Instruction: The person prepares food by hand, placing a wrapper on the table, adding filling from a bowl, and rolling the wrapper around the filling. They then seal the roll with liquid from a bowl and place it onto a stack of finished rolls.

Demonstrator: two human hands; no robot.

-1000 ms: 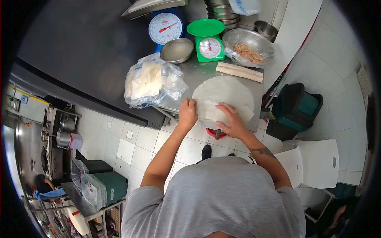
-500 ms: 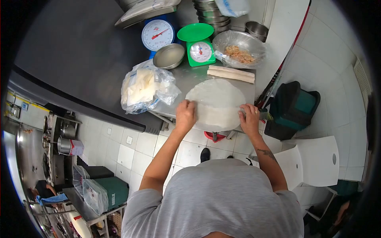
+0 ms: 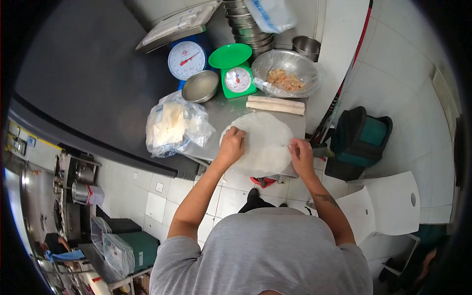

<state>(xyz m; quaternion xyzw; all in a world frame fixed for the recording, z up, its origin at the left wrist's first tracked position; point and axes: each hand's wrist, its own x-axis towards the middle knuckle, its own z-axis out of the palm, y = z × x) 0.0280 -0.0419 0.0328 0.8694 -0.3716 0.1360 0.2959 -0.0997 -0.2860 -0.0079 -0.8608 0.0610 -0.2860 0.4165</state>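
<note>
A thin, round, pale wrapper sheet (image 3: pixel 263 128) lies on the steel table, its near part reaching the front edge. My left hand (image 3: pixel 232 147) is closed at its left side, fingers curled together on the sheet. On the right, my right hand (image 3: pixel 301 155) pinches the sheet's edge between thumb and fingers. Just behind the sheet, two long pale rolls (image 3: pixel 275 104) lie side by side. A clear plastic bag (image 3: pixel 196 129) with folded pale sheets (image 3: pixel 168 123) sits left of my left hand. Shredded orange-brown filling (image 3: pixel 285 80) rests in a plastic-lined steel bowl (image 3: pixel 310 81).
Behind the sheet stand a green scale (image 3: pixel 238 78), a blue scale (image 3: pixel 187 60) and a shallow metal bowl (image 3: pixel 200 86). Stacked steel bowls (image 3: pixel 246 27) rise at the back. A dark green bin (image 3: pixel 366 135) and a white chair (image 3: pixel 388 204) are to the right.
The camera view has shifted, so the table items appear lower and further left. My left hand has come inward over the sheet's left side; my right hand stays at its right edge.
</note>
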